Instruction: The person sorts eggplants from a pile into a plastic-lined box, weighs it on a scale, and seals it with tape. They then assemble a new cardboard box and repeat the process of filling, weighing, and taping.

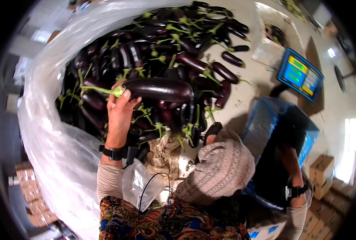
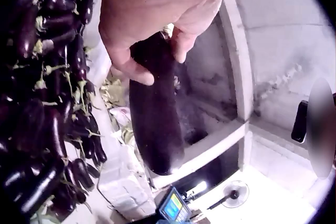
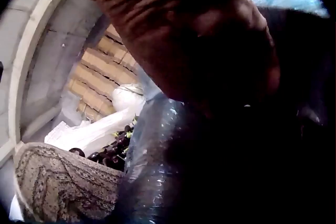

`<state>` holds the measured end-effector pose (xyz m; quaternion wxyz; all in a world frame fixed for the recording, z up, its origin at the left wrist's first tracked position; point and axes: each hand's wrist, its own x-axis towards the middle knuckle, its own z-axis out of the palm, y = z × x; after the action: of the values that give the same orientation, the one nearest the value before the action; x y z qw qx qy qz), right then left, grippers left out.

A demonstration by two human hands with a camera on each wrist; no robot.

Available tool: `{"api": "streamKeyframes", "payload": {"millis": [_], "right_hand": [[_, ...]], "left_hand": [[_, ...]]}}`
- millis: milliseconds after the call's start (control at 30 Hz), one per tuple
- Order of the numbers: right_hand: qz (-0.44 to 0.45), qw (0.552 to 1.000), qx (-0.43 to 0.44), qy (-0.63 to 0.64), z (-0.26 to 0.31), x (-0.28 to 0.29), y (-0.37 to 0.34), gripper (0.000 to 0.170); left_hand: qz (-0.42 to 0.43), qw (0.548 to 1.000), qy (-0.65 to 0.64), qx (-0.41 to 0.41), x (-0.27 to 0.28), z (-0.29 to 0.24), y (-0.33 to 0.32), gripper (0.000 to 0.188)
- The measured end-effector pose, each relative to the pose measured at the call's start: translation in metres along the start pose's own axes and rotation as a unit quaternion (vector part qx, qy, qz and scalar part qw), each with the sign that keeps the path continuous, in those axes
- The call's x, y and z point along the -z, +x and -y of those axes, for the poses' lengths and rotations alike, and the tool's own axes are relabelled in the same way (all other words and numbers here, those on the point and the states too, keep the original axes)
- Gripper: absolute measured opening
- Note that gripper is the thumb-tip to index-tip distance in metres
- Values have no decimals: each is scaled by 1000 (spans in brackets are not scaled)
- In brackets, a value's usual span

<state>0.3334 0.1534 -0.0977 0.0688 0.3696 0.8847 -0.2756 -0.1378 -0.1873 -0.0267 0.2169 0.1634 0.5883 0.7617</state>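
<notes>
My left hand (image 1: 120, 114) grips a dark purple eggplant (image 1: 160, 90) at its green stem end, above a big heap of eggplants (image 1: 124, 56). In the left wrist view, the thumb and fingers curl round the top of that eggplant, whose rounded end points away from the hand. My right hand (image 3: 210, 40) reaches down into a box lined with blue plastic (image 1: 262, 116). Deep shadow inside the box hides its fingers, and I cannot tell whether they hold anything.
Clear plastic sheeting (image 1: 40, 116) borders the heap. Between my arms is another person's knit hat (image 1: 226, 164), close to the box. A scale display (image 1: 300, 74) stands behind the box, near a white foam box (image 1: 266, 52). Cardboard cartons (image 1: 322, 170) are stacked at the right.
</notes>
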Motion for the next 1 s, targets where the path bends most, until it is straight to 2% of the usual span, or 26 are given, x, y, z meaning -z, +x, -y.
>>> {"api": "streamKeyframes", "payload": {"millis": [67,133,200,267,333,433,467,533,633,767,867,1000], "right_hand": [[-70,996,22,-45,-17,4,-12,33],[-36,999,-28,-19,-18,24,-11,33],[-100,993,-63,8,-10,50,-24,35],[-130,986,-91,-56,-25,66,-31,43],[-237,966,-44,-97,-44,63,-36,58],[-157,975,-139,-77,-60,63,-32,83],[-168,977,-115,-68,-79,49,-27,88],[-103,981,-153,-58,-68,59,-26,87],[-63,981,-169,-67,-60,67,-30,78],[-126,983,-131,-23,-86,49,-28,66],[-112,986,-125,-23,-92,54,-30,65],[-115,987,-110,-18,-106,48,-31,58]], "left_hand": [[53,998,15,-9,-30,3,-1,51],[83,996,14,-8,-60,7,-3,49],[109,993,35,-10,-88,11,-5,51],[154,985,71,-31,-121,10,-9,52],[200,972,107,-61,-160,2,-17,49],[305,937,151,-81,-219,-6,-31,49],[339,919,181,-87,-237,-8,-35,52],[424,875,198,-119,-277,-1,-45,52],[505,802,264,-180,-323,12,-60,51],[577,712,306,-259,-370,25,-76,47],[607,674,292,-305,-400,48,-85,52],[612,691,276,-268,-423,74,-104,49]]}}
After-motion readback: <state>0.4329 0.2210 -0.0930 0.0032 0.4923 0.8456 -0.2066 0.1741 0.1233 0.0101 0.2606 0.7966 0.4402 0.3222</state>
